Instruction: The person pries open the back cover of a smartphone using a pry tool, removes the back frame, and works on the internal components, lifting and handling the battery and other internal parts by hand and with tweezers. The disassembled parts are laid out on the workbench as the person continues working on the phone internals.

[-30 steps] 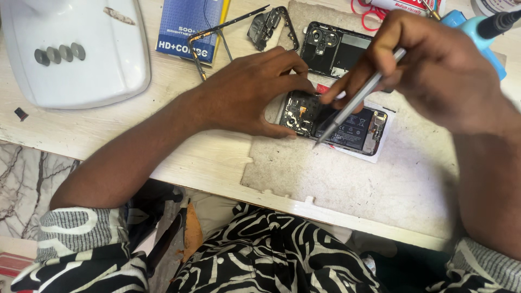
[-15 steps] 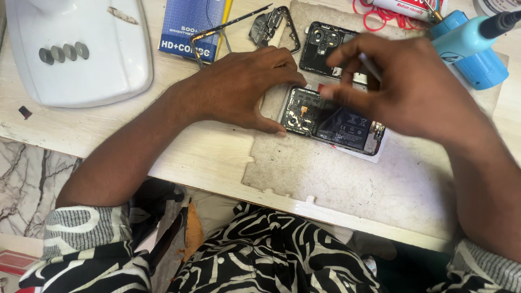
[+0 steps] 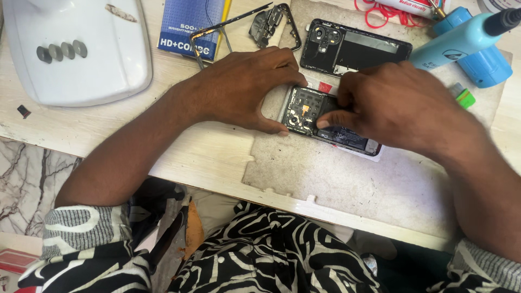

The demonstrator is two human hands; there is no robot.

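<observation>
We brace the opened phone [image 3: 325, 122] on the grey mat [image 3: 347, 179] with our left hand [image 3: 244, 89], fingers curled against its left end, while our right hand [image 3: 396, 108] presses bunched fingertips onto its middle, long axis running left-right.

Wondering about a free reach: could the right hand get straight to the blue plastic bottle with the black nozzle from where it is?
Probably yes. The right hand rests on the opened black phone, and the blue plastic bottle lies just beyond it on the worn grey mat, with nothing between them.
</observation>
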